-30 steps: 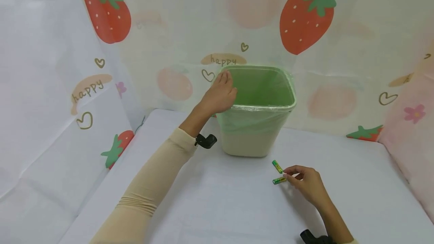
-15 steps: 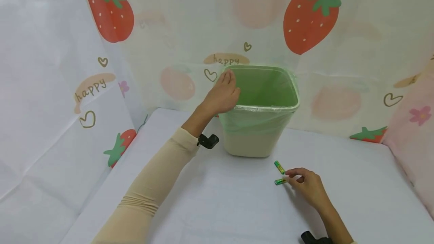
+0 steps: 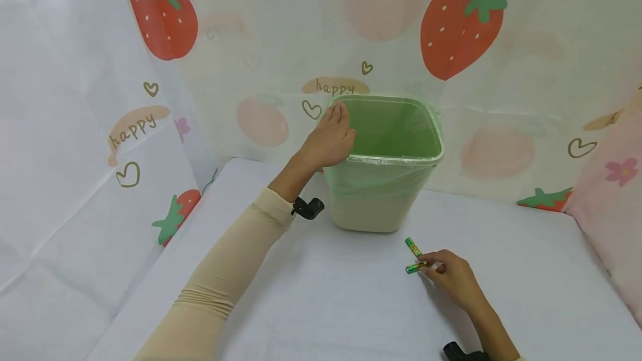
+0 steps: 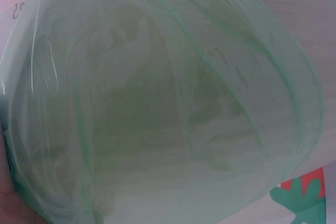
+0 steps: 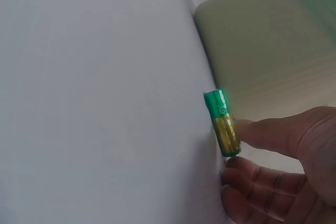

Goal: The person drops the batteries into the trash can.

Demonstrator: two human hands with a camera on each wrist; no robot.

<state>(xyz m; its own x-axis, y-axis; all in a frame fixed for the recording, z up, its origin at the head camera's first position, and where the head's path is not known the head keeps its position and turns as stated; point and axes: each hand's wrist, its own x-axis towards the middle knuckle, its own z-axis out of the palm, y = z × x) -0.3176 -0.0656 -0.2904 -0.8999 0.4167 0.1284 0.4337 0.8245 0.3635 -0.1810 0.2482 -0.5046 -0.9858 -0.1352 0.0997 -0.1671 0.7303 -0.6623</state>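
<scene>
A pale green trash can (image 3: 371, 213) stands upright at the back middle of the table, a thin green plastic liner (image 3: 383, 180) folded over its rim. My left hand (image 3: 327, 139) holds the left side of that rim; the bulging liner (image 4: 157, 103) hides most of the hand in the left wrist view. On the tabletop lie two green-and-gold batteries. The thumb and forefinger of my right hand (image 3: 451, 276) pinch the right end of the nearer battery (image 3: 414, 268). Just beyond it lies the farther battery (image 3: 413, 247). Only one battery (image 5: 223, 123) shows in the right wrist view, beside the thumb.
White cloth (image 3: 321, 294) covers the table. Close behind the can hangs a backdrop (image 3: 251, 32) printed with strawberries, and a pink side panel (image 3: 612, 227) rises at the right edge. Both wrists wear a black camera, the left one (image 3: 308, 209) near the can.
My right thumb and forefinger have closed in around the near battery's end. The left hand stays at the rim. The whole head view has shifted slightly.
</scene>
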